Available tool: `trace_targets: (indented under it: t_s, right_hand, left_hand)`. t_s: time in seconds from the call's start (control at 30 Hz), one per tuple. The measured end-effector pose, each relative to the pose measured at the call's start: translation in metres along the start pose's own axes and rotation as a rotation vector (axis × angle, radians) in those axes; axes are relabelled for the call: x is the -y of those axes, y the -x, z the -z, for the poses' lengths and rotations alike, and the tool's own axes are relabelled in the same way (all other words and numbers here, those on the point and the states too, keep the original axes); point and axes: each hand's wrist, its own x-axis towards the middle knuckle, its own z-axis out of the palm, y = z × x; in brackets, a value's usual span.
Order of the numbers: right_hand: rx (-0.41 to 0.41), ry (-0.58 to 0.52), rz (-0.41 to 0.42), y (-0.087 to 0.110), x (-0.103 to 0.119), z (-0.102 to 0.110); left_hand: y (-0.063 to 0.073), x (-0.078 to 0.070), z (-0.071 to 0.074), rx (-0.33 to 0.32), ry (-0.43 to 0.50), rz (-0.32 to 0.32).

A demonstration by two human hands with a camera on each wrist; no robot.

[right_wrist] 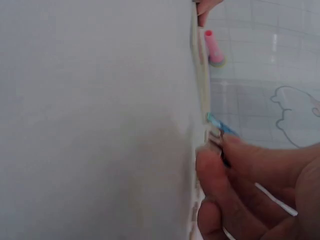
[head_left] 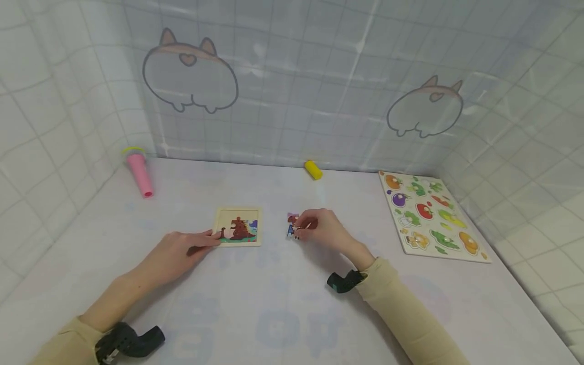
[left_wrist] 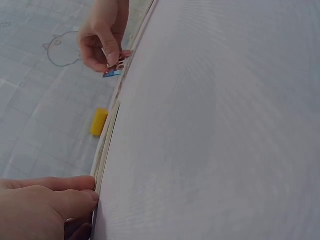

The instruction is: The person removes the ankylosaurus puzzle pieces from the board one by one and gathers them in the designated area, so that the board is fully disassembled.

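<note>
A square wooden puzzle tray [head_left: 239,244] lies flat on the table, partly filled with a brown dinosaur picture; its upper left part is bare wood. At the tray's lower left edge, my left hand [head_left: 182,253] rests its nearly straight fingertips on the rim. To the right of the tray my right hand [head_left: 323,230] pinches a small puzzle piece [head_left: 292,219] with brown, white and blue on it. In the right wrist view a blue part of the piece [right_wrist: 224,126] sticks out past the thumb and fingers. Whether other loose pieces lie under this hand is hidden.
A pink toy microphone [head_left: 140,175] lies at the back left. Near the wall lies a yellow cylinder [head_left: 313,170]. On the right is a vegetable puzzle board [head_left: 429,225]. Curtain-like tiled walls [head_left: 292,91] enclose the table on the back and sides.
</note>
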Motion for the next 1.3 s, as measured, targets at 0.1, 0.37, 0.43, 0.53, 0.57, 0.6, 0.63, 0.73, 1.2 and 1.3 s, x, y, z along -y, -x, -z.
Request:
trace_targets:
  t_s: [0.1,0.37,0.43,0.53,0.57,0.6,0.63,0.73,1.2,1.3]
  right_hand:
    - [0.039,0.019,0.022,0.0,-0.0032,-0.0028]
    - [-0.018,0.117,0.043,-0.0001,-0.0042,-0.0074]
    - [-0.031,0.13,0.057,0.0,-0.0039,-0.0078]
    - [-0.046,0.14,0.077,0.0001,-0.0039,-0.0083]
    - [-0.05,0.143,0.083,0.0002,-0.0041,-0.0086]
    - [-0.053,0.146,0.086,0.0004,-0.0041,-0.0087]
    - [-0.056,0.148,0.089,0.0003,-0.0045,-0.009]
    - [-0.065,0.151,0.095,0.0,-0.0055,-0.01]
    - [-0.063,0.21,0.044,0.0,-0.0066,-0.0093]
    - [-0.049,0.214,0.044,0.0002,-0.0069,-0.0087]
  left_hand:
    - [-0.0002,-0.0001,0.0,0.009,0.004,0.005]
    - [-0.0018,0.001,-0.0015,0.01,-0.013,0.007]
    - [-0.0023,0.0012,-0.0018,0.009,-0.017,0.006]
    - [-0.0023,0.001,-0.0017,0.009,-0.018,0.008]
    - [-0.0022,0.0006,-0.0015,0.01,-0.017,0.01]
    - [-0.0021,0.0006,-0.0016,0.014,-0.015,0.012]
    - [-0.002,0.0004,-0.0017,0.017,-0.017,0.018]
    - [-0.0018,0.0001,-0.0022,0.022,-0.018,0.022]
    - [-0.0019,-0.0017,-0.0045,-0.03,-0.034,-0.003]
    - [-0.0014,-0.002,-0.0051,-0.046,-0.045,-0.022]
